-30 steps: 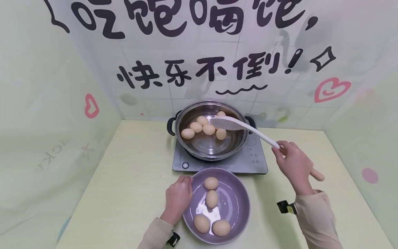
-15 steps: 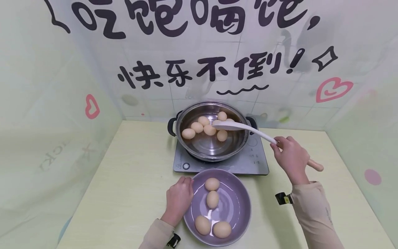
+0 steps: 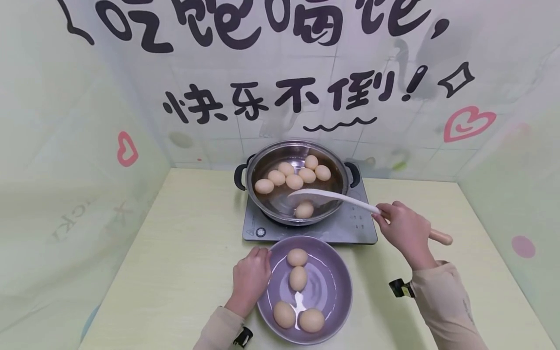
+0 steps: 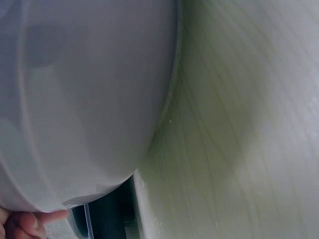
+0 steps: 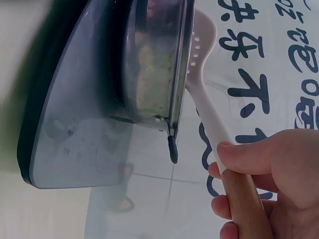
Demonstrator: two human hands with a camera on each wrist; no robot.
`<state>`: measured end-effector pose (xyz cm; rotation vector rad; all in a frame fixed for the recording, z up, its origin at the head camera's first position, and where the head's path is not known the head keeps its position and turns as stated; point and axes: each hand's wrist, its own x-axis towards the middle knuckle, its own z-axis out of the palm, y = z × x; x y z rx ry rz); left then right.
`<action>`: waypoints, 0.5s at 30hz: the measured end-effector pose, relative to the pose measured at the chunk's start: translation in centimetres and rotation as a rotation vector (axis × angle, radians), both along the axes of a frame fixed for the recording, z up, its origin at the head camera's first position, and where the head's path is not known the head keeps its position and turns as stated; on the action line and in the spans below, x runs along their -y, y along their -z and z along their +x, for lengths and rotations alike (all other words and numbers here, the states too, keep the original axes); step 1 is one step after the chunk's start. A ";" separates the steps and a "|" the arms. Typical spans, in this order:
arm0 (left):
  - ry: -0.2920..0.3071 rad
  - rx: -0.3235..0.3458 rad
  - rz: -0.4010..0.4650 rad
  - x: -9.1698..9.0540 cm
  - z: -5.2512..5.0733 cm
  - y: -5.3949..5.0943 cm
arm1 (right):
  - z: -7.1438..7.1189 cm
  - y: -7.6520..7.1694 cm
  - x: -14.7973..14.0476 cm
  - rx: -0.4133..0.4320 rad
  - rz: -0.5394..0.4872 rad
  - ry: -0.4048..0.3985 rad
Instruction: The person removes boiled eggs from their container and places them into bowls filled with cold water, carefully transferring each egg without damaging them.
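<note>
My right hand (image 3: pixel 404 231) grips the wooden handle (image 5: pixel 244 204) of a white slotted spoon (image 3: pixel 332 195). The spoon's head is over the steel pot (image 3: pixel 271 214), its holes showing in the right wrist view. Several brown eggs (image 3: pixel 294 182) lie clustered in water toward the pot's back. One egg (image 3: pixel 304 210) sits apart near the front wall, just below the spoon in the head view. My left hand (image 3: pixel 251 274) holds the left rim of a purple bowl (image 3: pixel 337 287), fingertips against its underside in the left wrist view. Several eggs (image 3: pixel 312 320) lie in the bowl.
The pot stands on a grey induction cooker (image 3: pixel 354 226) with a flat touch panel. Its black side handles (image 3: pixel 353 175) stick out left and right. Bowl and cooker share a pale yellow table (image 3: pixel 188 233), enclosed by printed walls (image 3: pixel 210 150) at the back and sides.
The spoon has come down and toward the front of the pot, my right hand moving slightly left. One egg has shifted from the cluster to the front wall. My left hand stays put.
</note>
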<state>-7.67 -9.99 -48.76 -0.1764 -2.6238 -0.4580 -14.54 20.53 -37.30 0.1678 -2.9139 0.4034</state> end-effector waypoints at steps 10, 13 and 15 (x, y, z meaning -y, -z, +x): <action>-0.005 0.012 0.006 0.0 0.0 -0.2 | 0.8 -0.4 1.2 0.033 0.032 -0.065; -0.002 0.008 0.006 0.0 0.0 -0.2 | 1.0 -0.6 1.6 0.037 0.038 -0.076; -0.002 0.009 0.006 0.0 0.0 -0.1 | 1.0 -0.7 1.8 0.045 0.043 -0.080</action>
